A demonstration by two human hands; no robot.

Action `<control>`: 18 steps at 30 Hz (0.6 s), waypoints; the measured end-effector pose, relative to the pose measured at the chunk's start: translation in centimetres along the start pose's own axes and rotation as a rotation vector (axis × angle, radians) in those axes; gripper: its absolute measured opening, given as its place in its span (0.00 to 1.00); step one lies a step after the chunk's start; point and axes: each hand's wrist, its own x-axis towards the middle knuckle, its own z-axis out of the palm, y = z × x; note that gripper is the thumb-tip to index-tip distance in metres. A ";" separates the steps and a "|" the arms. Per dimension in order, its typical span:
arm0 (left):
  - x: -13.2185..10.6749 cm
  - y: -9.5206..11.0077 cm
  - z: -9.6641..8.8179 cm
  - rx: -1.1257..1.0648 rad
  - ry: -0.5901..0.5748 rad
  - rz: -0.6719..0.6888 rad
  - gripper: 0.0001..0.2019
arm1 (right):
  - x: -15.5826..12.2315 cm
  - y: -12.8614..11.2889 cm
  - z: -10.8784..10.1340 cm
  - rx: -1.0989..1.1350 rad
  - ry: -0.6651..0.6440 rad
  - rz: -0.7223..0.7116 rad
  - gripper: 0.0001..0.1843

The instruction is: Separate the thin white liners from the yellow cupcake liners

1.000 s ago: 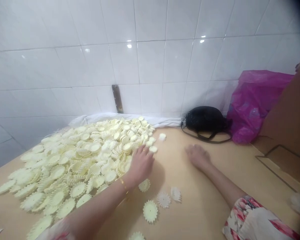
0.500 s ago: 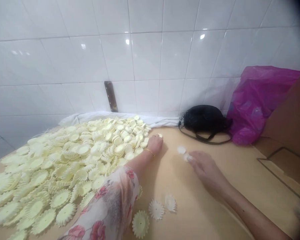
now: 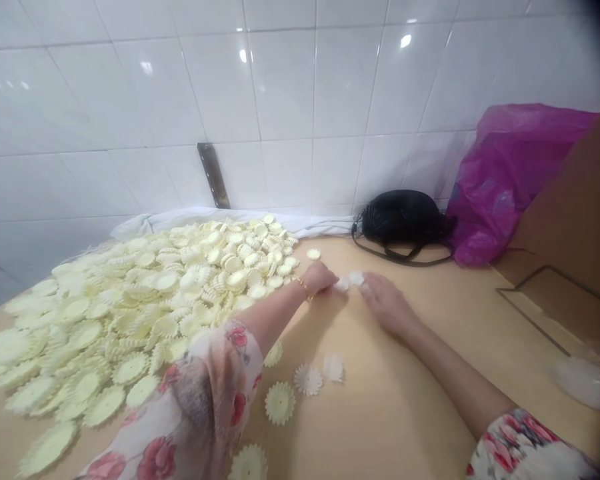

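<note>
Left hand [image 3: 320,279], right hand [image 3: 386,303] touch 2 discs [image 3: 356,278].

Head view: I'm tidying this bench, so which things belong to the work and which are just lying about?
Part of the work: left hand, right hand, white scalloped pieces between them, pile of pale yellow scalloped discs, loose disc.

Lying about: black bag, magenta plastic bag, white cloth.

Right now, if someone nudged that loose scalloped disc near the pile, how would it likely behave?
The scalloped disc looks thin and light, so it would probably slide flat across the tabletop rather than roll. The discs stacked in the pile keep their shape, which suggests fairly stiff material, though whether it is brittle is hard to tell from here.
</note>
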 end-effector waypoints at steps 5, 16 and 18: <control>-4.7 -1.3 -2.7 0.025 -0.002 0.017 0.11 | -1.3 -2.2 -0.6 -0.021 -0.032 -0.097 0.23; -24.4 -8.1 -4.9 0.402 0.172 0.274 0.13 | -10.0 -12.5 -4.4 0.022 -0.324 -0.666 0.23; -26.8 -9.3 -3.5 0.471 0.167 0.425 0.16 | -10.1 -11.5 -3.7 -0.034 -0.361 -0.648 0.26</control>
